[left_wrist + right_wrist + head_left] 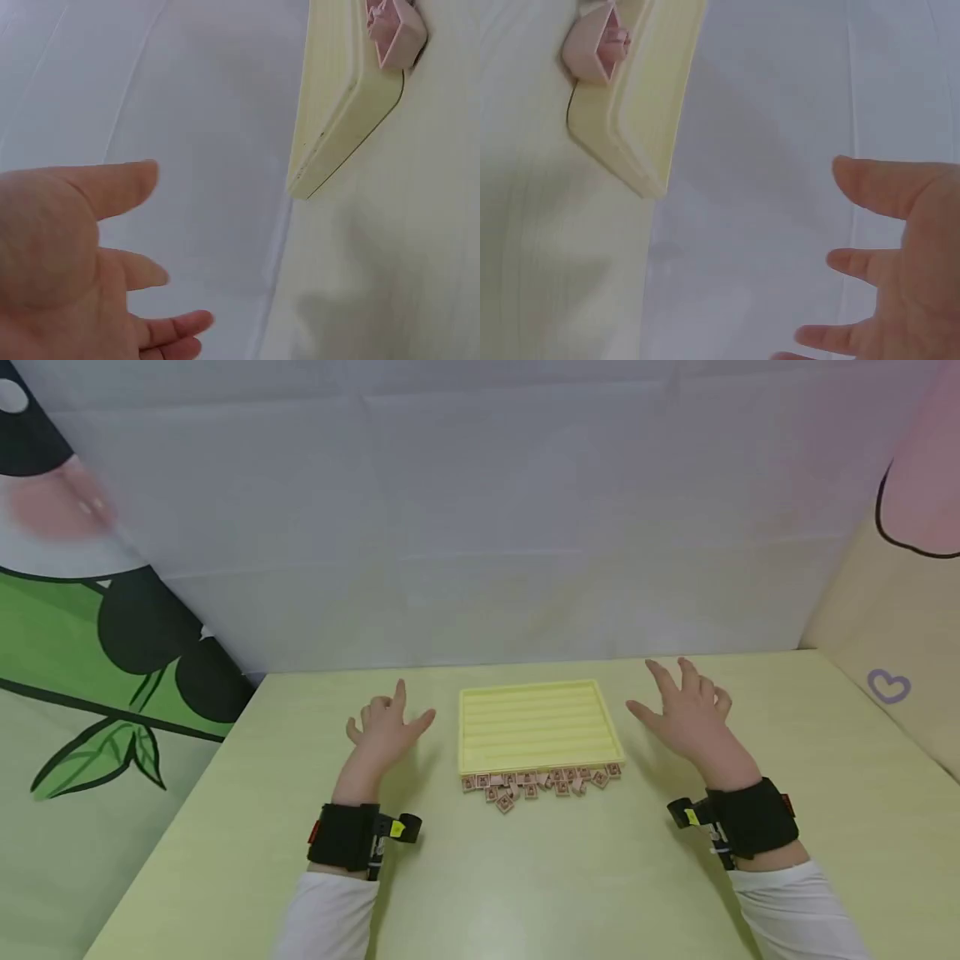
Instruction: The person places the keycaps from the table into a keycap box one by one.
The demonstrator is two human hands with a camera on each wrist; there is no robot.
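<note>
Sleeves, white, fill the bottom corners of the head view, each w/ a black wrist strap above it; they rest over the pale yellow-green table [525, 893], biggest thing in frame, running from bottom edge up to mid-frame. Behind it, upper half, a grey-white backdrop sheet [480, 527]; at left a panel w/ green and black leaf print [112, 635], at right a beige panel w/ a small purple heart [888, 686]. Centre of frame, on the table, sits the yellow tray [536, 727], ribbed w/ horizontal grooves, nothing in the grooves. Left hand [386, 731] is just left of the tray, apart from it, fingers spread and relaxed, holding nothing; in the left wrist view the palm [60, 270] shows lower left, fingers loosely extended, tray corner [330, 142] upper right. Right hand [686, 714] is right of the tray, a bit further off, fingers splayed, palm down, empty; right wrist view shows it [900, 262] lower right w/ fingers apart, tray corner [637, 120] upper left. Can't tell if either hand touches the tabletop. Smallest: a loose heap of pinkish-brown wooden tiles [540, 781] w/ dark markings, lying along the tray's near edge, some touching it, a few strays lower; markings too small to read. One tile [394, 30] shows at the tray rim in each wrist view.
</note>
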